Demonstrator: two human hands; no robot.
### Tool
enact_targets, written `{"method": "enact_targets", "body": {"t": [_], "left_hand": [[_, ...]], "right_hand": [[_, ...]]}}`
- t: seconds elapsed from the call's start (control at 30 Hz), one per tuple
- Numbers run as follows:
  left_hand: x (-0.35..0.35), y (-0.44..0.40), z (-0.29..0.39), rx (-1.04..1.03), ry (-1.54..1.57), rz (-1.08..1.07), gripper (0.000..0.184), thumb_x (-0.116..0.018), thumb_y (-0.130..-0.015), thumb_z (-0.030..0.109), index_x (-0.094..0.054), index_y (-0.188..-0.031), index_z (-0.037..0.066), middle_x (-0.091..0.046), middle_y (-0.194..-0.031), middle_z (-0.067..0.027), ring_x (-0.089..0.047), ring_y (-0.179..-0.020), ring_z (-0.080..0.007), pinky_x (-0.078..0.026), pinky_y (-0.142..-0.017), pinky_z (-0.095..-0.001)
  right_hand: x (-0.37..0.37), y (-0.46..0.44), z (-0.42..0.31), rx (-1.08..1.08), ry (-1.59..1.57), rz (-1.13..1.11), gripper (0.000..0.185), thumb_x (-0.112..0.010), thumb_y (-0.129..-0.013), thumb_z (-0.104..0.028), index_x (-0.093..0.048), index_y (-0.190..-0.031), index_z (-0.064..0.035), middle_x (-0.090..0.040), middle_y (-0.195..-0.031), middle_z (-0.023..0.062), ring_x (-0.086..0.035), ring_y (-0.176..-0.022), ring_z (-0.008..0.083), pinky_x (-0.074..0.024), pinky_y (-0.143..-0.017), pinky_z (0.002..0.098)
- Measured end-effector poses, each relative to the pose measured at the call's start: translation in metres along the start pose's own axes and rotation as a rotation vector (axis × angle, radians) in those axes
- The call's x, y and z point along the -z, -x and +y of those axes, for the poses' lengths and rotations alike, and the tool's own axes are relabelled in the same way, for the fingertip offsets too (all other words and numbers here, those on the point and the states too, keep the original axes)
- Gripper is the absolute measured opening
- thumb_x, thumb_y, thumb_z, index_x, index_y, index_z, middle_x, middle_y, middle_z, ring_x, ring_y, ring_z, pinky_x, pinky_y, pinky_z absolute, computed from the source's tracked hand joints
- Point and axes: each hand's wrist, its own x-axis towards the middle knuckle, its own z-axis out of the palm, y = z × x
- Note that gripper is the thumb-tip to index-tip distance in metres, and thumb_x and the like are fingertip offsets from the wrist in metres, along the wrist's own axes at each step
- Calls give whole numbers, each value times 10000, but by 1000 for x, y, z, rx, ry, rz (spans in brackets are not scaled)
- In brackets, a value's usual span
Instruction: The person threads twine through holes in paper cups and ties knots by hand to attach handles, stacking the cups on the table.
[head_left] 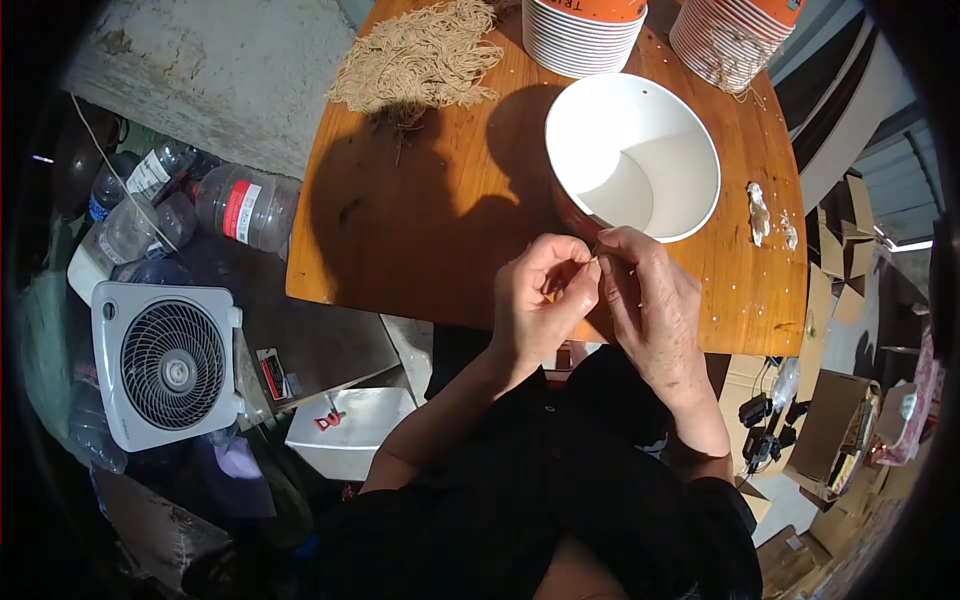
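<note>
A white paper bucket [682, 160] lies tilted on the wooden table, its open mouth facing me and a small hole near the far rim. Just at its near rim, my left hand [545, 300] is closed, thumb and forefinger pinched together. My right hand [655, 305] meets it there, also pinching, with its fingertips against the bucket's near edge. Whatever sits between the fingertips is too small to make out. A loose heap of tan string [420, 60] rests at the far left of the table.
Stacked paper buckets [583, 45] stand behind the open one, with another stack [725, 45] to the right, string hanging on it. White scraps [759, 215] dot the table's right side. A box fan [170, 365] and plastic bottles [245, 210] are at left; cardboard boxes [835, 430] at right.
</note>
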Motion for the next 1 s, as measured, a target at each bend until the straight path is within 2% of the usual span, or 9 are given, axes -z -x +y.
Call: {"method": "enact_targets", "body": {"t": [0.07, 0.1, 0.17, 0.27, 0.4, 0.5, 0.67, 0.73, 1.0], "left_hand": [[4, -2, 3, 230, 233, -111, 59, -658, -948, 1, -639, -1003, 6, -617, -812, 31, -529, -696, -15, -442, -627, -196], [4, -3, 3, 231, 233, -111, 59, -658, -948, 1, -639, -1003, 6, -617, -812, 31, -529, -696, -15, -442, -627, -196], [5, -5, 4, 331, 474, -161, 56, -641, -976, 38, -639, -1023, 7, -595, -796, 31, -510, -691, -23, -427, -625, -200], [8, -6, 1, 351, 566, -207, 87, -640, -993, 67, -638, -1055, 7, -567, -777, 35, -487, -687, -28, -415, -618, -208], [6, -4, 0, 345, 569, -229, 115, -634, -1012, 86, -634, -1092, 4, -548, -766, 43, -478, -681, -27, -407, -609, -207], [7, 0, 0, 345, 496, -236, 121, -622, -1025, 91, -632, -1104, 0, -563, -787, 35, -491, -693, -23, -415, -618, -200], [6, 4, -1, 290, 350, -277, 128, -605, -1041, 107, -628, -1119, 8, -586, -826, 23, -520, -720, -25, -445, -627, -199], [7, 3, 0, 299, 361, -292, 131, -601, -1044, 111, -626, -1123, 10, -582, -824, 23, -517, -722, -25, -446, -625, -199], [4, 6, 10, 440, 460, -328, 179, -576, -1068, 145, -598, -1182, 10, -567, -823, 10, -495, -724, -27, -420, -613, -193]], "right_hand": [[1, 0, 0, -3, -3, -3, 268, -719, -907, 31, -612, -1149, -15, -715, -984, 152, -735, -838, 309, -587, -703, 371], [1, 1, 0, -4, -7, -5, 270, -718, -906, 35, -613, -1149, -17, -714, -992, 153, -737, -845, 308, -589, -709, 369], [1, 2, 1, 12, -3, 5, 277, -720, -903, 37, -618, -1154, -20, -712, -1007, 151, -737, -864, 304, -591, -720, 366], [1, 5, 6, 92, 23, 51, 284, -727, -892, 43, -637, -1154, -21, -706, -1046, 151, -735, -915, 298, -594, -744, 365], [-3, 13, 11, 230, 105, 203, 283, -759, -855, 51, -676, -1118, -15, -690, -1074, 153, -715, -928, 290, -587, -729, 357], [-5, 31, 7, 129, 100, 217, 284, -790, -827, 45, -687, -1085, -10, -678, -1065, 150, -693, -868, 269, -567, -691, 344], [-10, 39, 12, 110, 91, 259, 272, -811, -808, 35, -687, -1046, -7, -681, -989, 128, -671, -808, 252, -549, -666, 336], [-11, 36, 12, 131, 87, 278, 255, -812, -795, 44, -684, -1009, -10, -690, -922, 114, -675, -798, 248, -550, -661, 331], [-15, 44, 21, 167, 75, 327, 268, -812, -779, 49, -691, -1010, -10, -691, -919, 113, -678, -783, 245, -552, -651, 333]]}}
